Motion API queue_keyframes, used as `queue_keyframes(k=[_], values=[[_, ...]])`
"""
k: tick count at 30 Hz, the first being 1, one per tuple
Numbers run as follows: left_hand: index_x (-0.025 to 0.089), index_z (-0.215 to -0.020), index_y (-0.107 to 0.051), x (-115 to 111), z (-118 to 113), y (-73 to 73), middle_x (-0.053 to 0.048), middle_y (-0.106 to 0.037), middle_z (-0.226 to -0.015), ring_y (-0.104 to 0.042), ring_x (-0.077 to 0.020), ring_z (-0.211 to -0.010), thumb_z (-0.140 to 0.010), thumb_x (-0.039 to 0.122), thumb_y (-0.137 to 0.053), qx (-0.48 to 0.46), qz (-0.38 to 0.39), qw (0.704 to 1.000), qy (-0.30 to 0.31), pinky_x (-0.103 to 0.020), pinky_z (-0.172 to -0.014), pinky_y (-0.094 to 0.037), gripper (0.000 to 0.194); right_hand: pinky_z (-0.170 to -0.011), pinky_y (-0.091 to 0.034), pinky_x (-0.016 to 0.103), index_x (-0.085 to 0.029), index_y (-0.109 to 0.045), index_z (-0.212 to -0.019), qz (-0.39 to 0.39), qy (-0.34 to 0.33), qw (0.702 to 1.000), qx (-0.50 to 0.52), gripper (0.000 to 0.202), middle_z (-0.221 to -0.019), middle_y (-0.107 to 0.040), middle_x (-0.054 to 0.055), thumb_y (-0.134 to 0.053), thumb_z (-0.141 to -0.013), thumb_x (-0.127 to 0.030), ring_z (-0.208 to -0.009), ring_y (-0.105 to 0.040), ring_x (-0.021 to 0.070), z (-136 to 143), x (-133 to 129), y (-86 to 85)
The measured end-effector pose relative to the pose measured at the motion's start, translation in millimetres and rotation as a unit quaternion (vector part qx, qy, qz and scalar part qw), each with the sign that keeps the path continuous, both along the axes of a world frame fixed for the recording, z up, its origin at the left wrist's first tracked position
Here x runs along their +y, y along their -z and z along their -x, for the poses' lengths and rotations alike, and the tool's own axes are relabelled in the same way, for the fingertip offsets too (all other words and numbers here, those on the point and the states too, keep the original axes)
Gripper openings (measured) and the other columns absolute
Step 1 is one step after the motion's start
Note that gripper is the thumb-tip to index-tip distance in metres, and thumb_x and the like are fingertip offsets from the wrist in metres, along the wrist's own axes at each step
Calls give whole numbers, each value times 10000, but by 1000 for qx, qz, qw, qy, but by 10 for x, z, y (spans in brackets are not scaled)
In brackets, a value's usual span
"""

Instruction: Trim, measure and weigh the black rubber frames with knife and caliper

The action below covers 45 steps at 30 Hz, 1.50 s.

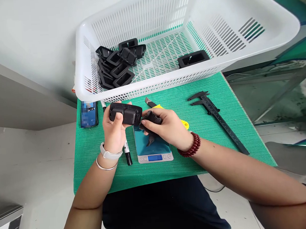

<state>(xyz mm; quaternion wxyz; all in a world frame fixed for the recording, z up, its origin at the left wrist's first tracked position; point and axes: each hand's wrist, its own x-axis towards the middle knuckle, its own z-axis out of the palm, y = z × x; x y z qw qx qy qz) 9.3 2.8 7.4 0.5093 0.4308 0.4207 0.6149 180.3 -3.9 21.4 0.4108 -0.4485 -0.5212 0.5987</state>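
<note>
My left hand (pixel 113 134) grips a black plastic housing (pixel 128 113), its thumb pressed on the moulded side and its fingers behind. A dark, crumpled piece that looks like a cloth (pixel 154 117) is pinched in my right hand (pixel 173 128), close to the right end of the housing. Its lower end hangs in front of a small digital scale (pixel 160 149). Behind the right hand lies a yellow-handled utility knife (pixel 185 124), partly covered. Under the left hand a black-and-white marker pen (pixel 128 157) rests beside the scale.
A white plastic basket (pixel 151 85) stands at the back of the green-covered table (pixel 197 163). Inside are several black plastic housings (pixel 120 68) in a heap, and one (pixel 193 58) apart at right. A black caliper (pixel 222 120) lies right, a phone (pixel 88 113) left.
</note>
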Motion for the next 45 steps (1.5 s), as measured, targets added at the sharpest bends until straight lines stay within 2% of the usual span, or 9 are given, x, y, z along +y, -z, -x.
queue_keyframes(k=[6, 13, 22, 26, 31, 38, 42, 45], values=[[285, -1110, -623, -15, -15, -19, -42, -686, -1116, -644, -291, -1211, -733, 577, -745, 2, -7, 1000, 30, -398, -860, -634, 492, -500, -556, 263, -184, -633, -900, -14, 4, 1000, -15, 159, -641, -646, -27, -664, -795, -300, -529, -664, 142, 9, -4, 17], [285, -1106, -625, -17, -8, -3, -33, -709, -1051, -694, -294, -1122, -703, 567, -775, 12, -9, 999, 47, -425, -867, -630, 514, -481, -489, 255, -187, -624, -805, -13, 22, 997, -73, 86, -536, -620, -36, -638, -785, -269, -468, -611, 134, 8, -22, -7], [270, -1092, -635, -4, -7, 4, -25, -702, -1030, -713, -281, -1076, -683, 544, -802, 10, -25, 998, 52, -401, -852, -636, 520, -512, -400, 240, -164, -653, -742, -87, 45, 984, -151, 153, -548, -585, -28, -573, -803, -279, -510, -520, 99, 12, -23, 12], [271, -1099, -645, -13, -13, 22, -34, -690, -1070, -714, -286, -1074, -700, 528, -796, 7, -24, 998, 54, -389, -825, -644, 498, -488, -363, 248, -162, -646, -710, -84, 41, 983, -159, 177, -538, -568, -23, -555, -792, -289, -500, -492, 101, -3, -9, 7], [274, -1094, -650, -14, -35, 13, -29, -695, -1056, -710, -276, -1083, -704, 519, -797, 2, -13, 999, 41, -384, -835, -640, 483, -528, -408, 261, -163, -659, -765, -56, 44, 988, -138, 110, -575, -591, -20, -579, -762, -239, -540, -549, 120, -15, 14, -2], [268, -1082, -646, 18, 26, -12, -38, -689, -1137, -668, -257, -1171, -769, 563, -721, -14, 10, 1000, 6, -312, -798, -637, 437, -572, -476, 287, -163, -666, -805, -40, 47, 995, -80, 180, -624, -626, -10, -612, -840, -331, -561, -594, 127, -14, 31, 28], [254, -1084, -637, 25, 31, -10, -61, -700, -1146, -655, -264, -1196, -785, 580, -696, -9, 15, 1000, 8, -286, -762, -635, 446, -579, -467, 280, -171, -662, -851, -70, 42, 992, -95, 143, -700, -631, -7, -576, -860, -285, -590, -562, 114, -11, 29, 26], [243, -1065, -634, 18, 15, -10, -64, -711, -1137, -661, -258, -1188, -793, 564, -698, -13, 12, 1000, 9, -264, -742, -629, 425, -655, -484, 291, -181, -652, -907, -100, 39, 988, -107, 116, -831, -661, 10, -571, -840, -228, -694, -579, 126, -12, 22, 13]])
